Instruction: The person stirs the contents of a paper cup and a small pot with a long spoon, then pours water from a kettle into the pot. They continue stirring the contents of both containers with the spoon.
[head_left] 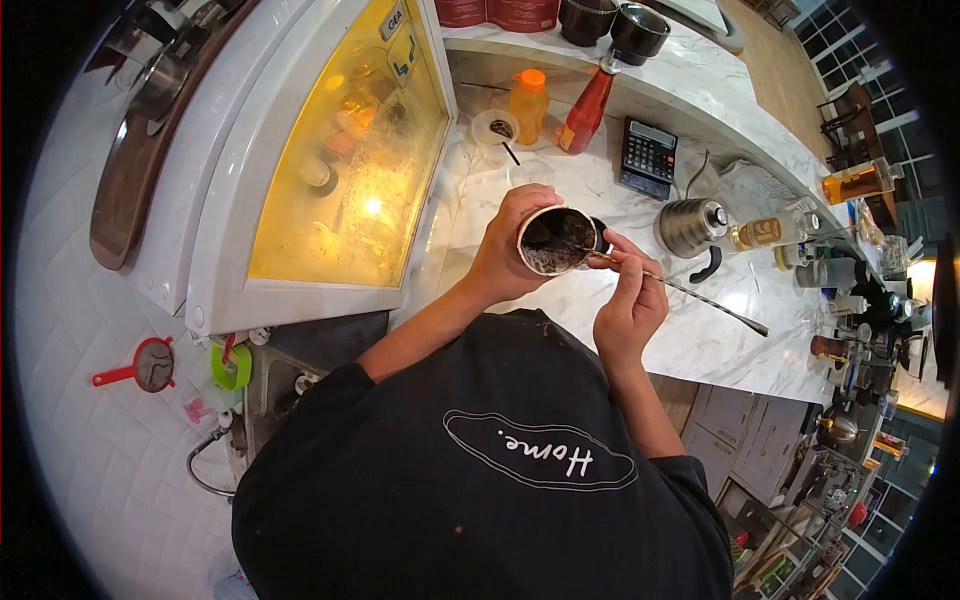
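My left hand is wrapped round a cup with a pale rim, tilted so its mouth faces me. Dark, greyish, grainy matter coats the inside of the cup. Between the fingers of my right hand is a long bar spoon with a twisted shaft. Its inner end reaches into the cup, and the spoon's tip is hard to make out in the dark contents. The other end points out to the right over the marble counter.
Beyond my hands stand a plastic cup with a straw, an orange bottle, a red sauce bottle, a calculator and a gooseneck kettle. A glass-door fridge is close on my left. Several jars and bottles line the right.
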